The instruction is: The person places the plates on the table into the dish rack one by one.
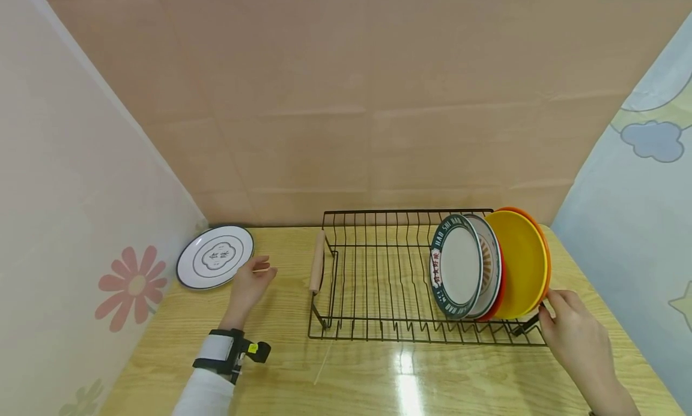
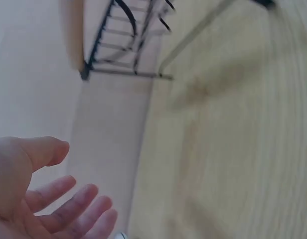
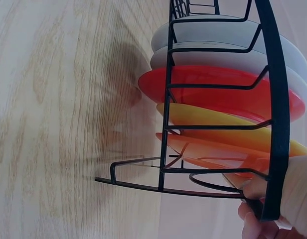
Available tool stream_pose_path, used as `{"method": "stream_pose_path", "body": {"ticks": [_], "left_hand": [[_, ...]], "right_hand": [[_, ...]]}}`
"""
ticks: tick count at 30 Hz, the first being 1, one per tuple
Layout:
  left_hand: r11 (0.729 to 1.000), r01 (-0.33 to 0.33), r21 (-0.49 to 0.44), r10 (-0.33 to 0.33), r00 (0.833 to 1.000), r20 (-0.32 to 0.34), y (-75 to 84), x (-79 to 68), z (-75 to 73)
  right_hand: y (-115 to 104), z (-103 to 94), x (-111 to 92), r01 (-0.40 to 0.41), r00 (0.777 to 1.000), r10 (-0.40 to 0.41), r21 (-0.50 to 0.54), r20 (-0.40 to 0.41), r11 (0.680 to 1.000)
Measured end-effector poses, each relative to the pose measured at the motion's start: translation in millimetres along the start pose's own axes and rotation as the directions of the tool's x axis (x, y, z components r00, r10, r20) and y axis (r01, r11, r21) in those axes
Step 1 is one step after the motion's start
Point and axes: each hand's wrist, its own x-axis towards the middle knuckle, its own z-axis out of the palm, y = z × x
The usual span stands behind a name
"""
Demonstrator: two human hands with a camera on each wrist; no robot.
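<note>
A black wire dish rack stands on the table. At its right end my right hand grips the frame; the right wrist view shows fingers curled around the end bars. Upright in the rack lean a green-rimmed plate, a plate with a brown ray pattern, a red plate, a yellow plate and an orange plate. Left of the rack, my left hand hovers with thumb and fingers apart, holding nothing. Beside it lies a white dark-rimmed plate.
A wooden handle forms the rack's left end. The wood-grain table runs to a tan backdrop. Printed side panels stand at left and right. A thin pale line shows before the rack.
</note>
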Motion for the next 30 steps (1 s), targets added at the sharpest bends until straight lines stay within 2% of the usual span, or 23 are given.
{"method": "stream_pose_path", "body": {"ticks": [6,13,17,22,30], "left_hand": [[0.991,0.016,0.129,-0.011,0.999,-0.040,-24.0,8.4,-9.1],[0.960,0.014,0.279,0.006,0.998,-0.069,-44.1,16.2,-20.2],[0.924,0.016,0.381,0.016,0.997,-0.082,-51.9,19.4,-24.7],[0.875,0.018,0.484,0.017,0.998,-0.068,-56.5,24.0,-27.8],[0.812,0.032,0.583,-0.016,0.999,-0.033,-66.8,33.2,-31.9]], "right_hand": [[0.8,0.0,0.6,0.000,1.000,0.000,-0.002,0.001,1.000],[0.4,-0.2,0.3,-0.009,1.000,0.010,-0.011,0.019,1.000],[-0.4,-0.4,0.2,-0.011,1.000,0.012,-0.012,0.022,1.000],[-0.7,-0.7,-0.4,-0.009,1.000,0.009,-0.014,0.023,1.000],[-1.0,-0.6,-0.3,-0.001,1.000,0.001,-0.016,0.016,1.000]]}}
